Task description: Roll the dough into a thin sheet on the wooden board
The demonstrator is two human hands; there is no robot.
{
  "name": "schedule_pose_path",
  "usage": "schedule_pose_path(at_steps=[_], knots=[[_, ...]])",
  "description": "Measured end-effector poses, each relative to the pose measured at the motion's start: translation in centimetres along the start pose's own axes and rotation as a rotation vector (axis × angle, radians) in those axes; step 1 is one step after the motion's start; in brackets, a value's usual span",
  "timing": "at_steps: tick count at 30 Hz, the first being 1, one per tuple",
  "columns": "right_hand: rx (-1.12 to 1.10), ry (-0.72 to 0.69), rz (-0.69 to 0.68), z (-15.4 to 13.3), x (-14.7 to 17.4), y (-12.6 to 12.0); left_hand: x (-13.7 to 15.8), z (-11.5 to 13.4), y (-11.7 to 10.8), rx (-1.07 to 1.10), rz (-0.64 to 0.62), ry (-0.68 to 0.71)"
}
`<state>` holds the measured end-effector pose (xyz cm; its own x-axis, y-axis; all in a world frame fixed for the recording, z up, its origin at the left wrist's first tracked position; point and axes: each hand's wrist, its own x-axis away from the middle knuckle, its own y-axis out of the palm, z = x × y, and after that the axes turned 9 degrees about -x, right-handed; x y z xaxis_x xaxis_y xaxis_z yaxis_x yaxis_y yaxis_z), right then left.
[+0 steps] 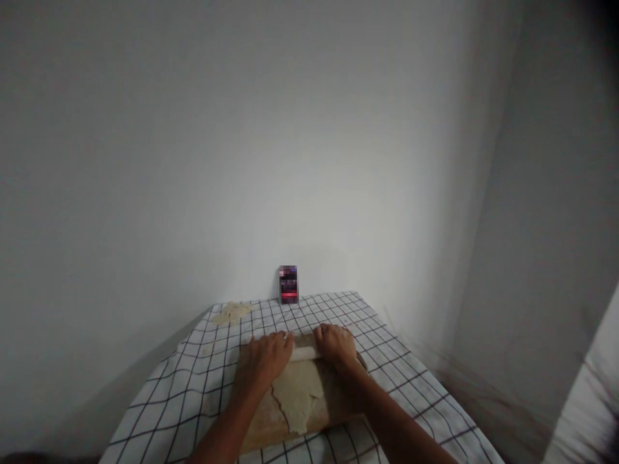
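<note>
A pale rolling pin [305, 353] lies across the far part of a wooden board [271, 425]. My left hand [273, 353] is closed over its left end, and my right hand [336, 341] is closed over its right end. Under and in front of the pin, a thin sheet of dough [297, 390] is spread on the board, with a ragged edge that narrows toward me. Both palms face down, so the pin's ends are hidden beneath the fingers.
A checked cloth [401, 380] covers the table. Another flat piece of dough [232, 313] lies at the far left corner. A small dark upright object with a blurred front [289, 284] leans by the white wall [309, 161] behind the table.
</note>
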<state>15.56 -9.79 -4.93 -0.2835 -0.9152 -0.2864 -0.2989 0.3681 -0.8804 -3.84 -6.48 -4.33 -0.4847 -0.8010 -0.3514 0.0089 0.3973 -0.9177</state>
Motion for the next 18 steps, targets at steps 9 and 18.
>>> schedule_pose_path(at_steps=[9, 18], knots=[[0.093, -0.046, -0.163, 0.7, -3.5, 0.1, -5.6, -1.5, 1.3, 0.147, -0.268, -0.194], [0.015, 0.004, -0.144, 0.4, -3.4, 0.1, -5.2, -1.0, 1.2, 0.122, -0.255, -0.244]])
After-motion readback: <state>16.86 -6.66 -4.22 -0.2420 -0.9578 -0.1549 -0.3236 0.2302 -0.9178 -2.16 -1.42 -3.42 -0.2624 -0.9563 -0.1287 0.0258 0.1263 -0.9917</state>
